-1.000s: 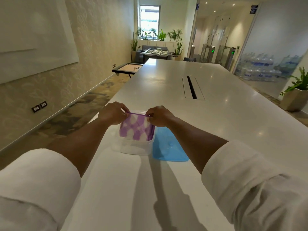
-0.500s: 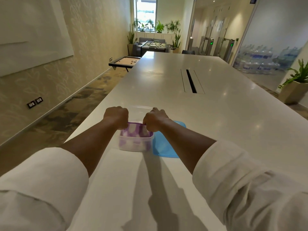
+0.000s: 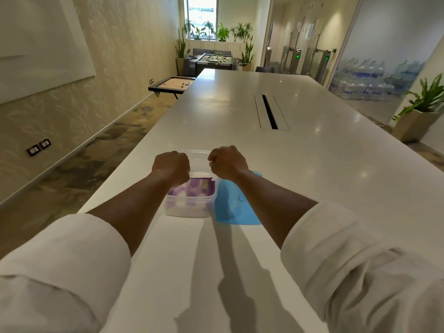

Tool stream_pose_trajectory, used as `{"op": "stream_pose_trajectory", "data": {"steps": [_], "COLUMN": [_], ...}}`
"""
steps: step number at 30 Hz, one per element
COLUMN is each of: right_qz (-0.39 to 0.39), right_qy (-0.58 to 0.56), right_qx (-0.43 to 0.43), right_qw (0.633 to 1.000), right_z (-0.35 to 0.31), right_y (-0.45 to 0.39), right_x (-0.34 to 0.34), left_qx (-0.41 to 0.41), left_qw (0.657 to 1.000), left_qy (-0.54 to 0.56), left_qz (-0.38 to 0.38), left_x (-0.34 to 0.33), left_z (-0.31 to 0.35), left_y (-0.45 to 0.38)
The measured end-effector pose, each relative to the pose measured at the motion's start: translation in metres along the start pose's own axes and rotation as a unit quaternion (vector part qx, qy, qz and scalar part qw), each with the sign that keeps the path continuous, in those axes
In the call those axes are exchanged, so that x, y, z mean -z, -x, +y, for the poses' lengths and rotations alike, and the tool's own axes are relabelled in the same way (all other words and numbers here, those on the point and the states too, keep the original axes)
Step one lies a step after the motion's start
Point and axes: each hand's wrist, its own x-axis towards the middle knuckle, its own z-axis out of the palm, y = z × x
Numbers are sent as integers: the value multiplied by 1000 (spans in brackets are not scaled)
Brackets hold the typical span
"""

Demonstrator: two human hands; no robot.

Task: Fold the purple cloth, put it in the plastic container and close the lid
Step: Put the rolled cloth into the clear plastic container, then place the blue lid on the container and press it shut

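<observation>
Over the near end of the long white table [image 3: 312, 164], both hands are curled into loose fists above the plastic container [image 3: 189, 207]; left hand [image 3: 171, 165] and right hand [image 3: 227, 162] grip nothing that can be seen, though the fingertips are tucked out of view. Purple cloth [image 3: 192, 189] lies folded inside the container, just below and between the fists. Blue lid [image 3: 234, 207] lies flat right beside the container, partly covered by the right forearm

A soft purple cloth [image 3: 192, 189] lies inside the clear plastic container [image 3: 189, 207]; beside it a matt blue plastic lid [image 3: 230, 207] rests on the glossy white tabletop [image 3: 312, 164].
</observation>
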Motion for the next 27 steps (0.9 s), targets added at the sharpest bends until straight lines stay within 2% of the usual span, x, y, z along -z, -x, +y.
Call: {"op": "stream_pose_trajectory", "data": {"steps": [3,8,13,19,27], "right_qz": [36,38,32,-2,-65], "right_qy": [-51,-84,-87,-108,-102], "right_qx": [-47,-120,-182,-247,-309], "right_qw": [997,989,979,963,943], "right_z": [9,28,51,77,103], "right_y": [0,8,20,39,62], "right_x": [6,15,26,31,25], "left_qx": [-6,-33,-61,-59,-30], "left_qw": [999,990,980,979,984], "left_qy": [37,109,171,196,100], "left_qz": [33,78,78,14,-147], "left_x": [6,12,14,2,-25], "left_z": [15,49,85,124,153], "left_y": [-5,-10,-9,-3,13]}}
